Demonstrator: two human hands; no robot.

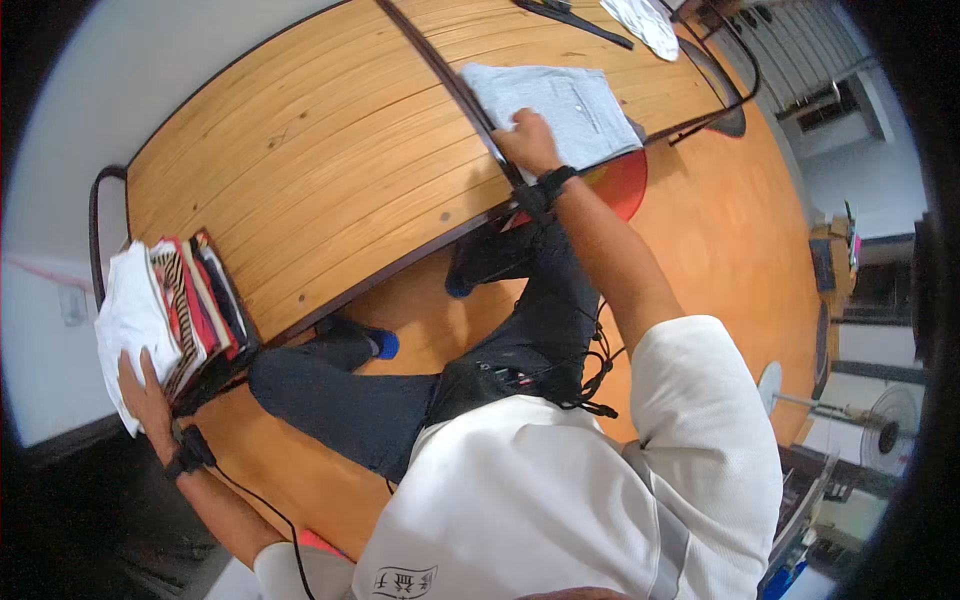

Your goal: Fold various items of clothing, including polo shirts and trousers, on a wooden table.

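Observation:
A tall stack of folded clothes stands at the table's left end, with a white folded garment (135, 300) on top. My left hand (146, 390) rests on that white garment, fingers somewhat spread. On the right, a light grey folded garment (581, 112) lies by the dark seam across the table. My right hand (531, 141) is at the near left edge of the grey garment, its fingers curled; whether they pinch the cloth is not clear.
The wooden table (337, 150) has dark metal edging. A black strap (585, 24) and a white cloth (645, 26) lie at its far right. A red round seat (630, 187) is partly under the edge. A standing fan (889, 431) is at the right.

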